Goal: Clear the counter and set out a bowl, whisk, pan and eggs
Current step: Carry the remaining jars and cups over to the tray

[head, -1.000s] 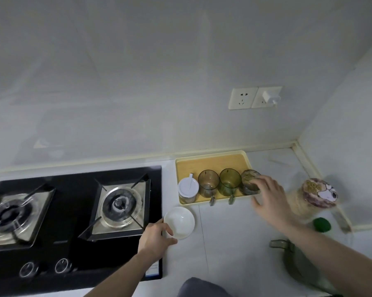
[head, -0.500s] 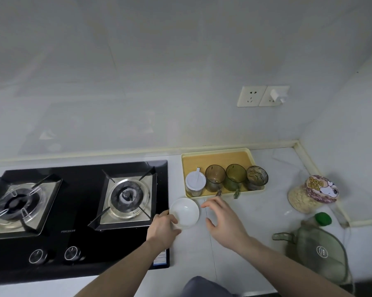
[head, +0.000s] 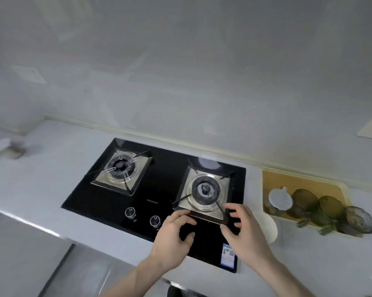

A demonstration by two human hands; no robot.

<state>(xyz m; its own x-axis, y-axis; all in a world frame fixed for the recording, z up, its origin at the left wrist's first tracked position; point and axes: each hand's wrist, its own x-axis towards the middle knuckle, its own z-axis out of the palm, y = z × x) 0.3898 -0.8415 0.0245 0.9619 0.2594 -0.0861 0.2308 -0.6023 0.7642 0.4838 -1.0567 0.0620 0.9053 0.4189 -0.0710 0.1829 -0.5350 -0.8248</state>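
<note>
Presently: left hand (head: 174,236) and right hand (head: 244,231) above hob (head: 159,189) front edge, fingers loosely curled, holding nothing. White bowl (head: 269,229) just right of right hand, on counter (head: 52,179).

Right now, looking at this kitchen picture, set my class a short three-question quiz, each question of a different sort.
1. True or false: the white bowl stands on the counter between the hob and the yellow tray.
2. How many knobs does the hob show?
3. The left hand is: A gripping a whisk, B empty over the hob, C inside the bowl.

Key: 1 true; 2 two; 3 B.
</note>
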